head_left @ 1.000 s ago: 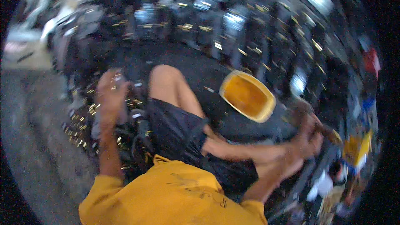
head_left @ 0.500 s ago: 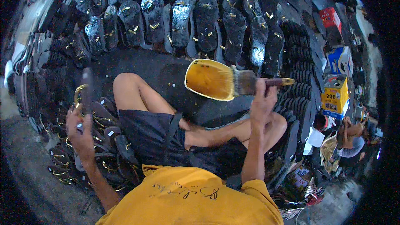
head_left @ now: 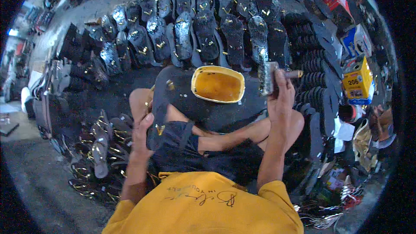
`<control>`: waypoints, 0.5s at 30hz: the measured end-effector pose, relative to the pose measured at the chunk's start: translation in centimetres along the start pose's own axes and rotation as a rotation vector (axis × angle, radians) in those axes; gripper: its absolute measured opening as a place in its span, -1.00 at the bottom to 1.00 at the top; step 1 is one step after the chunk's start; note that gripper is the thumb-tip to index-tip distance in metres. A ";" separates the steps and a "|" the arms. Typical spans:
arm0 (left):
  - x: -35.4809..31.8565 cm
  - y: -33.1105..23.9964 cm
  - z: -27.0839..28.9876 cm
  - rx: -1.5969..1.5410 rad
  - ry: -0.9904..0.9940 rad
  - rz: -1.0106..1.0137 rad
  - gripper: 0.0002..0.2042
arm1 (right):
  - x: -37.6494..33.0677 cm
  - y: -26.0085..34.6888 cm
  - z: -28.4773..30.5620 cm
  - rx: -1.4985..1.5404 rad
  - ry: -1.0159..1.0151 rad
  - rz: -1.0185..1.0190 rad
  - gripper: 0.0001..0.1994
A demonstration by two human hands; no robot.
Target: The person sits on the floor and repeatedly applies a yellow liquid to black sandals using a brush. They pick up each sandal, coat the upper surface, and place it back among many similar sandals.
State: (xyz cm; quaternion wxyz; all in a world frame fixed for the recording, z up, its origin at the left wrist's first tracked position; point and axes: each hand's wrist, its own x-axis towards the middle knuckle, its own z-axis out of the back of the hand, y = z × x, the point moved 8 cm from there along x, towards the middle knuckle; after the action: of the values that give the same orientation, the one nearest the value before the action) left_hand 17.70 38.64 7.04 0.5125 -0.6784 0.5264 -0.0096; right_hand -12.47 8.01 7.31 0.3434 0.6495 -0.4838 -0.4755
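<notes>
Gripping sole (head_left: 161, 109) in left hand (head_left: 143, 130), left of tub (head_left: 219, 69); brush (head_left: 268, 79) in right hand (head_left: 282, 95), right of tub, well apart. Likely part-way: seeing glossy, probably coated sole rows (head_left: 183, 39) beyond tub, duller patches among them. Can't tell coat on held sole or heaped slippers (head_left: 100, 158) nearer-left of tub.

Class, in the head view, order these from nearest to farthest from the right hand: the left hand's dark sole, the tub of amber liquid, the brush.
1. Brush: in the right hand.
2. Tub: left of it.
3. Dark sole: farther left, in the left hand.
</notes>
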 end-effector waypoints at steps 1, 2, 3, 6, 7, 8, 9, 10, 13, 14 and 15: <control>0.5 0.6 -3.1 -0.218 0.167 0.001 -0.58 | -0.4 0.1 -2.4 -0.087 0.096 0.076 -0.60; 0.8 1.5 -5.6 -0.441 0.335 0.014 -0.53 | -2.2 0.5 -5.4 -0.170 0.214 0.132 -0.63; 1.5 3.0 -4.4 -0.397 0.233 -0.053 -0.52 | -4.3 0.9 -8.7 -0.258 0.328 0.196 -0.66; 2.4 6.5 -3.1 -0.352 0.182 -0.048 -0.47 | -11.8 0.5 -16.0 -0.644 0.741 0.859 -0.63; 2.0 6.9 -3.7 -0.387 0.301 0.072 -0.47 | -10.9 1.4 -16.6 -0.668 0.615 0.951 -0.65; 1.7 6.9 -3.5 -0.243 0.317 0.054 -0.48 | -10.0 2.3 -17.0 -0.689 0.498 1.040 -0.67; 1.2 7.0 -3.4 -0.105 0.328 0.038 -0.49 | -8.6 3.0 -16.5 -0.601 0.381 1.022 -0.71; 1.1 6.4 -2.9 0.218 0.234 -0.110 -0.50 | -9.2 3.4 -16.0 -0.654 0.343 1.078 -0.74; 0.6 4.6 -7.4 -0.612 0.135 0.082 -0.54 | -14.0 1.0 -13.7 -0.651 0.524 0.976 -0.78; 0.3 4.9 -7.0 -0.570 0.160 0.104 -0.54 | -15.0 0.4 -13.0 -0.542 0.559 0.914 -0.80; 0.6 5.5 -6.2 -0.530 0.196 0.123 -0.54 | -12.9 1.4 -12.6 -0.578 0.444 0.834 -0.80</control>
State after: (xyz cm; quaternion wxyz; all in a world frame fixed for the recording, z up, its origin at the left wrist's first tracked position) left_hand 10.69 34.38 5.75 0.2638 -0.7513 0.5976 0.0938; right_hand -1.94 19.72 16.16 0.7606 0.3670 -0.4658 -0.2643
